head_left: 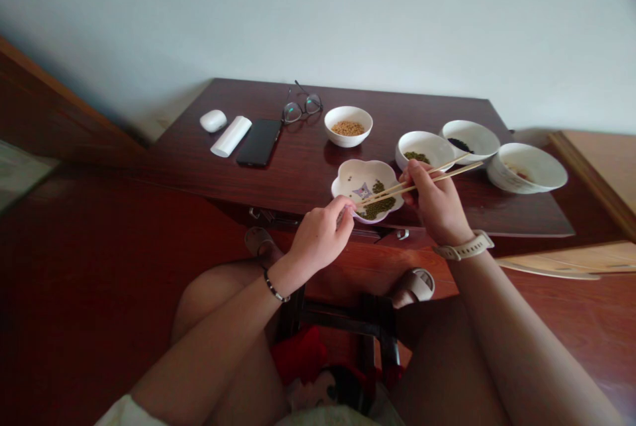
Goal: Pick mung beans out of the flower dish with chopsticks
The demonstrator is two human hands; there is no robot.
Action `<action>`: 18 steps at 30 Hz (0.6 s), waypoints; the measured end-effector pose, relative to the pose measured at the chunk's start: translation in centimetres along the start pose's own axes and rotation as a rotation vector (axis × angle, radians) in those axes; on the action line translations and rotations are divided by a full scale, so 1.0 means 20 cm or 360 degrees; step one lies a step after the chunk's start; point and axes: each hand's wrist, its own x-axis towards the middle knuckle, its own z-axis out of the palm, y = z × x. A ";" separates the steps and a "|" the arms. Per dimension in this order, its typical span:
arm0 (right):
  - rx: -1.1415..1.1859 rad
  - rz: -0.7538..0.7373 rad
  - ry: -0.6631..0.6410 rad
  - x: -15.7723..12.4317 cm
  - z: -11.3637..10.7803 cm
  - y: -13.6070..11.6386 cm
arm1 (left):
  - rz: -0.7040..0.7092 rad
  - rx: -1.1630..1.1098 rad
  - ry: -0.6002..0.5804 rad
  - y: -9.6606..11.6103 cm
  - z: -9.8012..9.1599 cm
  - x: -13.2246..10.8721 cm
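Wooden chopsticks (458,172) are held in my right hand (431,199), their tips over the green beans (378,206) in a flower-shaped dish (348,177). The dish has a cartoon print and stands at the table's front edge. My left hand (325,230) has its fingers closed at the dish's front left rim, near the chopstick tips; whether it pinches the rim is unclear. Just behind my right hand stands a white bowl (442,145) with green beans. To its right are a bowl (484,141) of black grains and a bowl (541,171) with pale and reddish contents.
A bowl (349,140) of yellowish grains stands farther back on the dark table (397,108). Eyeglasses (293,112), a black phone (260,142), a white long case (231,136) and a small white case (213,121) lie at the left. A wall rises behind.
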 end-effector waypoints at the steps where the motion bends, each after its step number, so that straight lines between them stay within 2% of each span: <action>1: -0.0005 -0.0006 -0.0001 0.00 0.00 0.00 | -0.0003 -0.0001 0.0000 0.00 0.00 0.00; 18: -0.0058 -0.0011 0.0006 0.00 0.00 -0.01 | 0.0004 -0.0009 -0.0015 0.01 -0.01 0.00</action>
